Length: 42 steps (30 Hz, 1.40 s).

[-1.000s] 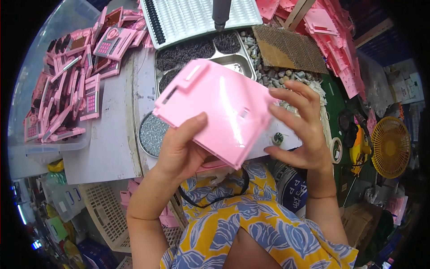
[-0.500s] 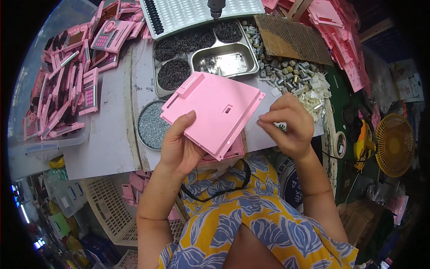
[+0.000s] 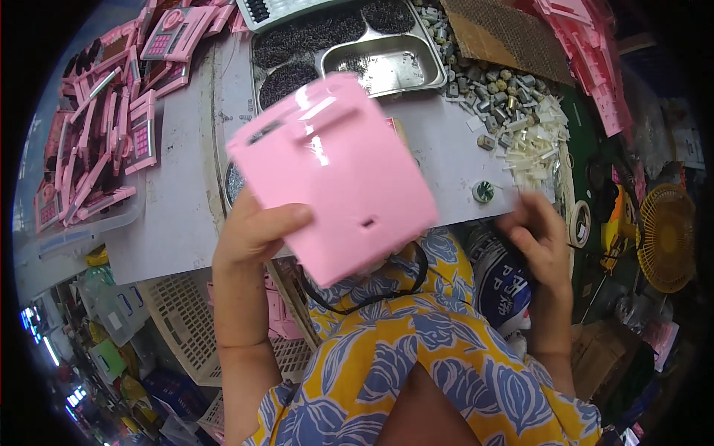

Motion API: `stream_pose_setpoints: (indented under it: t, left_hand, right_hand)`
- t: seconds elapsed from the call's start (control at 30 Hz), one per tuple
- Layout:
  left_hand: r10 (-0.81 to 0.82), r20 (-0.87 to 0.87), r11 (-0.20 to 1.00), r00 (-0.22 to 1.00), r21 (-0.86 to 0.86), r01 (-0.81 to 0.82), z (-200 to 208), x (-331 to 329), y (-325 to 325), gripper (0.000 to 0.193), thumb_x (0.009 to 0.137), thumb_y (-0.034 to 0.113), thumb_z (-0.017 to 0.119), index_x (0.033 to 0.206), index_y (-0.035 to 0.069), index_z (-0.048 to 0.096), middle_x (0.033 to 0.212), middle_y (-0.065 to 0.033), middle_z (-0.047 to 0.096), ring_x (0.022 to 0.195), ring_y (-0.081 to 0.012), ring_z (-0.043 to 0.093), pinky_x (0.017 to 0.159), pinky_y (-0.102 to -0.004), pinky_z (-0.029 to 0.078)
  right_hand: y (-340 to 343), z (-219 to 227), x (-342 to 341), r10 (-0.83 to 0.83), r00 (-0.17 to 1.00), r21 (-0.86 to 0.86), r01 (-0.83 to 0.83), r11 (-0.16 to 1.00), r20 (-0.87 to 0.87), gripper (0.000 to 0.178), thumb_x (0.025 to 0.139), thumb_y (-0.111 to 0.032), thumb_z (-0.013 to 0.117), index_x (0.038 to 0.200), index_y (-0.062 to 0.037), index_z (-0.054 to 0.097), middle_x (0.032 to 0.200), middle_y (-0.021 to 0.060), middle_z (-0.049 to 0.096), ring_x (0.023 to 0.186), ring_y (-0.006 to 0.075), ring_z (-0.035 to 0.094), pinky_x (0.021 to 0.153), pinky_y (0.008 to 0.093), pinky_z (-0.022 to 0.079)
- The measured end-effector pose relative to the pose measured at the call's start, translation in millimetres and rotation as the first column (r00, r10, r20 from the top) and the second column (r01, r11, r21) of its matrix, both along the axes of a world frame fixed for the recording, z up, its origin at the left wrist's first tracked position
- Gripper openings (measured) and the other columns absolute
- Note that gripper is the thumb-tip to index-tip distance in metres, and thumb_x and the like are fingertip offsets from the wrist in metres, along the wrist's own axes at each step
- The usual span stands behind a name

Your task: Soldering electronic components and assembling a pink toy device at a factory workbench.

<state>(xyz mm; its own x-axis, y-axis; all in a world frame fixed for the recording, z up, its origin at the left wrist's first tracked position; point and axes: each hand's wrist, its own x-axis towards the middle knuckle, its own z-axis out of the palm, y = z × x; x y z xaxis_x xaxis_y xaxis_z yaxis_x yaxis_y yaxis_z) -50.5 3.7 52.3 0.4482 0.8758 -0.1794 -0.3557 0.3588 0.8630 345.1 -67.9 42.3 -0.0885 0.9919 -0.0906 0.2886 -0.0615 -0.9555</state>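
My left hand grips a flat pink plastic casing by its left edge, thumb on top. The casing is tilted, with a small slot near its lower edge and a raised strip near the top. My right hand holds no visible part of the casing. It is off the table's front right edge, its fingers smeared by motion, so I cannot tell whether it pinches anything. Just left of it on the table stands a small round part with a green top. A dish of small metal screws is mostly hidden behind the casing.
A metal compartment tray with dark screws stands behind. Small metal cylinders, white plastic pieces and cardboard lie right of it. Pink panels are stacked far right. A clear bin of pink devices is left; a yellow fan stands right.
The casing has turned and tilted in my left hand, coming slightly left. My right hand has moved right and down, away from it. The green-topped part now shows on the table.
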Motion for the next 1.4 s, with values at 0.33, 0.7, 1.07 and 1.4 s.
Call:
stream_pose_setpoints:
  t: [0.33,0.7,1.07,1.4]
  left_hand:
    - [0.419,-0.723,0.868,0.549,0.496,-0.009,-23,51,-4,0.101,0.085,0.026,0.078,0.156,-0.010,0.014,0.088,-0.0184,0.074,0.076,-0.0298,0.075,0.068,-0.0348,0.058]
    - [0.415,-0.767,0.895,0.489,0.440,-0.070,-30,33,-17,0.077,0.087,0.021,0.077,0.151,0.000,0.041,0.081,-0.0115,0.070,0.062,-0.0193,0.065,0.060,-0.0308,0.050]
    - [0.559,-0.791,0.817,0.248,0.576,-0.005,-64,31,-67,0.047,0.093,0.023,0.070,0.134,0.000,0.062,0.088,-0.0186,0.070,0.075,-0.0352,0.068,0.066,-0.0426,0.053]
    - [0.676,-0.737,0.699,-0.011,0.637,0.325,-58,-53,-24,0.019,0.083,0.019,0.076,0.095,0.005,0.071,0.086,-0.0112,0.066,0.084,-0.0309,0.063,0.078,-0.0447,0.046]
  right_hand:
    - [43,-6,-102,0.179,0.974,-0.084,-0.168,0.982,0.142,0.076,0.098,-0.018,0.064,0.160,-0.0040,0.022,0.079,0.0166,0.071,0.064,0.0235,0.070,0.060,0.0318,0.051]
    - [48,-27,-107,0.380,0.778,-0.043,-0.416,0.908,0.500,0.075,0.097,-0.038,0.064,0.159,-0.0122,0.031,0.062,0.0154,0.063,0.058,0.0370,0.066,0.058,0.0453,0.052]
    - [59,-3,-115,0.481,0.468,-0.155,-0.579,0.801,0.741,0.077,0.098,-0.042,0.059,0.160,-0.0110,0.027,0.062,0.0158,0.065,0.058,0.0393,0.066,0.058,0.0495,0.054]
    - [158,16,-90,-0.052,0.996,0.505,0.011,0.863,0.066,0.040,0.098,-0.021,0.067,0.129,0.0035,0.063,0.089,0.0010,0.065,0.070,0.0092,0.057,0.064,0.0262,0.047]
